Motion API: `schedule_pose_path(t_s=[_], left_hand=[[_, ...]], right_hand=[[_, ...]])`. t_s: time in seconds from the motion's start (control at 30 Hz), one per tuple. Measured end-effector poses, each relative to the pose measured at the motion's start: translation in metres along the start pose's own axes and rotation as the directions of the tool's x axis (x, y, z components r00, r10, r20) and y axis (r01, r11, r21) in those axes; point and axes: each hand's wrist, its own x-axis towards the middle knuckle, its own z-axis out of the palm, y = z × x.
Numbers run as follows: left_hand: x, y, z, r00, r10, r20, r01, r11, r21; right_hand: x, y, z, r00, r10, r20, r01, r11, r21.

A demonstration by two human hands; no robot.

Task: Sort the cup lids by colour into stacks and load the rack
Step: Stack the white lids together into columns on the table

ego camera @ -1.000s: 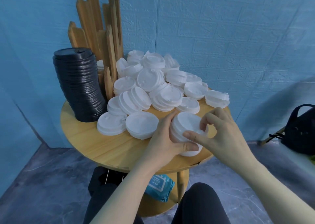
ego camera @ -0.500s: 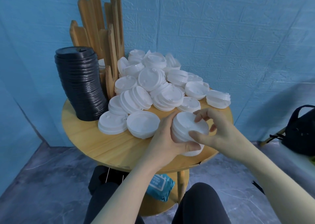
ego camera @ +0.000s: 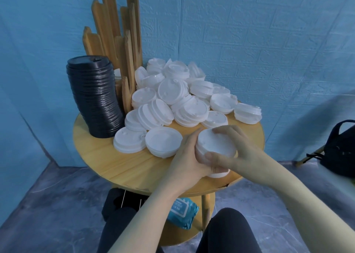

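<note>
A short stack of white lids (ego camera: pixel 216 147) sits at the near right of the round wooden table (ego camera: pixel 123 166). My left hand (ego camera: pixel 189 156) grips its left side. My right hand (ego camera: pixel 238 149) curls over its top and right side, thumb in front. A tall leaning stack of black lids (ego camera: pixel 95 99) stands at the table's left. A loose heap of white lids (ego camera: pixel 178 97) covers the middle and back. The wooden rack (ego camera: pixel 117 41) of upright slats rises behind the black stack.
A blue packet of wipes (ego camera: pixel 182 212) lies on the table's lower shelf. A black bag (ego camera: pixel 340 147) sits on the floor at the right. Blue walls close in behind the table. My knees are under the near edge.
My right hand has lowered onto the top of the white stack and closed round it. My left hand has kept its hold on the stack's left side.
</note>
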Motion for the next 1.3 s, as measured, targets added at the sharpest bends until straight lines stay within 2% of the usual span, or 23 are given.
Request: schedule_pose_path(t_s=[0.03, 0.13, 0.3, 0.47, 0.57, 0.63, 0.73, 0.8, 0.87, 0.9, 0.97, 1.03, 1.1, 1.3], left_hand=[[0.0, 0.0, 0.0, 1.0, -0.002, -0.003, 0.002, 1.0, 0.003], [0.0, 0.001, -0.001, 1.0, -0.009, -0.012, 0.009, 1.0, -0.009], [-0.002, 0.001, -0.002, 1.0, 0.004, -0.003, -0.005, 1.0, -0.004], [-0.002, -0.001, -0.002, 1.0, 0.028, 0.0, -0.028, 0.998, 0.049], [-0.003, -0.002, -0.003, 0.999, 0.033, 0.015, -0.033, 0.999, -0.009], [-0.003, -0.003, -0.003, 0.999, 0.028, 0.025, -0.027, 0.999, -0.031], [-0.002, -0.006, -0.003, 0.999, 0.03, 0.009, -0.03, 0.999, -0.009], [-0.001, -0.008, -0.003, 1.0, 0.027, -0.002, -0.027, 1.0, -0.013], [0.0, -0.008, -0.003, 1.0, 0.017, 0.001, -0.017, 1.0, -0.016], [0.0, -0.009, -0.002, 1.0, 0.015, 0.004, -0.015, 1.0, -0.018], [0.001, -0.01, -0.003, 1.0, 0.011, 0.008, -0.01, 1.0, -0.02], [0.001, -0.011, -0.003, 1.0, 0.003, 0.009, -0.003, 1.0, -0.026], [0.001, -0.012, -0.004, 1.0, -0.001, 0.009, 0.001, 1.0, -0.024], [0.001, -0.013, -0.004, 1.0, -0.003, 0.004, 0.003, 1.0, -0.012]], right_hand=[[0.0, 0.005, 0.0, 0.998, -0.042, 0.038, 0.038, 0.993, 0.109], [-0.002, 0.016, 0.005, 0.994, -0.112, -0.011, 0.111, 0.966, 0.233], [-0.001, 0.023, 0.013, 0.999, -0.044, -0.024, 0.05, 0.885, 0.463], [0.0, 0.028, 0.018, 0.997, -0.045, -0.062, 0.069, 0.881, 0.469], [0.0, 0.03, 0.024, 0.992, -0.044, -0.119, 0.094, 0.884, 0.458], [0.0, 0.032, 0.024, 0.992, -0.076, -0.103, 0.113, 0.894, 0.434], [0.005, 0.038, 0.01, 0.994, -0.095, -0.061, 0.112, 0.863, 0.492], [0.021, 0.045, -0.004, 0.984, -0.018, -0.176, 0.106, 0.857, 0.504], [0.045, 0.057, -0.01, 0.959, 0.044, -0.281, 0.084, 0.9, 0.428], [0.059, 0.064, -0.01, 0.958, 0.035, -0.284, 0.058, 0.948, 0.312], [0.083, 0.081, -0.005, 0.978, 0.006, -0.207, -0.001, 1.0, 0.024], [0.095, 0.093, 0.001, 0.994, 0.04, -0.103, -0.057, 0.984, -0.168], [0.092, 0.096, 0.004, 0.996, 0.027, -0.081, -0.047, 0.963, -0.264], [0.055, 0.089, -0.001, 0.944, -0.183, -0.276, 0.06, 0.914, -0.402]])
